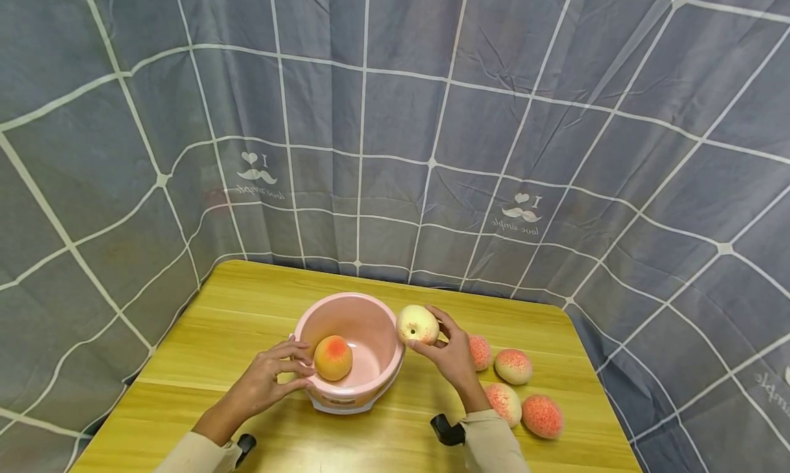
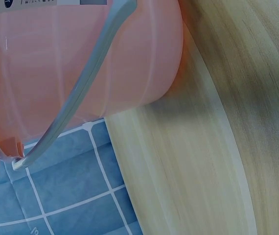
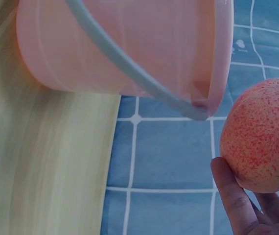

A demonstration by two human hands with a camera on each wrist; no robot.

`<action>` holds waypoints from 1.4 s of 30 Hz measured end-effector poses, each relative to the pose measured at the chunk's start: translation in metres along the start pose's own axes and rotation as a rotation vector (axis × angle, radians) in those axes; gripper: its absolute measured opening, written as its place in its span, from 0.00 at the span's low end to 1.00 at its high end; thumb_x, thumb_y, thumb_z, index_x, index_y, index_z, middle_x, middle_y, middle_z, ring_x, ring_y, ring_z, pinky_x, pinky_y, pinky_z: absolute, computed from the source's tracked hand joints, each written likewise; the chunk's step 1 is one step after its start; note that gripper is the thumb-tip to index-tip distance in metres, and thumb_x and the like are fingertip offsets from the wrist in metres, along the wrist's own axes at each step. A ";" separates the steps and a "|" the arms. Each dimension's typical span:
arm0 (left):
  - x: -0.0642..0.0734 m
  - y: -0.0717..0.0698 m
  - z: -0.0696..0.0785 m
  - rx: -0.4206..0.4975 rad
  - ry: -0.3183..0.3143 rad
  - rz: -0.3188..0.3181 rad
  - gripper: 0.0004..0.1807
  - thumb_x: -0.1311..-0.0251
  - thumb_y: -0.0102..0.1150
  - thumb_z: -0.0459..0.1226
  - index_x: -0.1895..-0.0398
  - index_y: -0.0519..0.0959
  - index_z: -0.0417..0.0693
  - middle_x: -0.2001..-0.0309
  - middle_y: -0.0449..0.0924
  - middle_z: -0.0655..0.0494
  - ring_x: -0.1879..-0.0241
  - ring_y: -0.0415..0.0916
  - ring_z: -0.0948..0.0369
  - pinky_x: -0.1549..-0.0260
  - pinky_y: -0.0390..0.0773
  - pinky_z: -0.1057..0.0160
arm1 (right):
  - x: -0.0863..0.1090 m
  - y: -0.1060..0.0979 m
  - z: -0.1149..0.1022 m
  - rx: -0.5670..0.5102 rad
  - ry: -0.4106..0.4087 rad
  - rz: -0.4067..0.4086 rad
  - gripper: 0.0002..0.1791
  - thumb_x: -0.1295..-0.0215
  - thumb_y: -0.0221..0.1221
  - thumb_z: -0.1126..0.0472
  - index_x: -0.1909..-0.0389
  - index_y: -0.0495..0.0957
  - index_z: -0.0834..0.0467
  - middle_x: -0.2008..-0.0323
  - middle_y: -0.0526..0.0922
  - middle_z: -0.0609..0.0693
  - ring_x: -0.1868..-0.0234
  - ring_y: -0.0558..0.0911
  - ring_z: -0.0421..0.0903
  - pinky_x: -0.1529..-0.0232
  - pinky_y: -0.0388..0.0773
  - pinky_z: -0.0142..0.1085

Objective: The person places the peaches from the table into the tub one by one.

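Basically, nearest the cam: two beige sleeves (image 1: 490, 442), each w/ a black gadget (image 1: 446, 430) by the cuff. L hand (image 1: 265, 377) is at the near-left rim of the pink bucket (image 1: 376, 322), fingertips over the edge, thumb tip on the outer side, i.e. gripping the rim. R hand (image 1: 453, 349) has one peach (image 1: 415, 322) pinched btwn thumb & fingers, held up right at the bucket's R rim, not inside. Can't tell if peach & rim touch. Its side facing the head cam is pale yellow w/ a small dark hole; R wrist cam shows it speckled red.

R of the R forearm, 4 more peaches on the table (image 1: 247, 322): near pair = one pale w/ red speckle (image 1: 503, 401), partly hidden by the arm, + one mostly red (image 1: 543, 417); far pair = one pale/red (image 1: 513, 367) + one red (image 1: 479, 352) partly behind the R hand.

Bucket stands upright on the table, label (image 1: 343, 400) on front, grey handle (image 2: 84, 84) swung down outside. Inside, toward near-left: one orange peach (image 1: 334, 358), red on top.

Table = yellow wood-grain. Past its far edge: grey-blue curtain (image 1: 395, 116), white grid, heart + moustache prints, mirrored text.
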State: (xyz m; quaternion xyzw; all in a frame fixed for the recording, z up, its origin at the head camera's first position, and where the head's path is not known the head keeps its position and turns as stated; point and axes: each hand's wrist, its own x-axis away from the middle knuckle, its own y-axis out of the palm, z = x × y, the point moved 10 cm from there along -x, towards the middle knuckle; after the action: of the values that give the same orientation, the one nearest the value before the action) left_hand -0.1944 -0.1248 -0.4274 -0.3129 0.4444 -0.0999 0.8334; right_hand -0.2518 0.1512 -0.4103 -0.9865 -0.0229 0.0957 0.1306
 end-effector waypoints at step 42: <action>0.001 0.000 0.000 0.012 0.002 0.009 0.14 0.69 0.77 0.29 0.74 0.86 0.48 0.65 0.82 0.56 0.53 0.79 0.50 0.31 0.57 0.73 | -0.009 0.067 0.006 0.037 -0.199 -0.178 0.37 0.54 0.75 0.64 0.39 0.74 0.55 0.39 0.73 0.52 0.43 0.74 0.52 0.51 0.83 0.34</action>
State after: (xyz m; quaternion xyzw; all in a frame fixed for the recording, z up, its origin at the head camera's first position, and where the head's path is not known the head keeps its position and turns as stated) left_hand -0.1940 -0.1257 -0.4282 -0.3058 0.4459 -0.0992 0.8354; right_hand -0.2609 0.0873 -0.4318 -0.9636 -0.1216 0.1816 0.1538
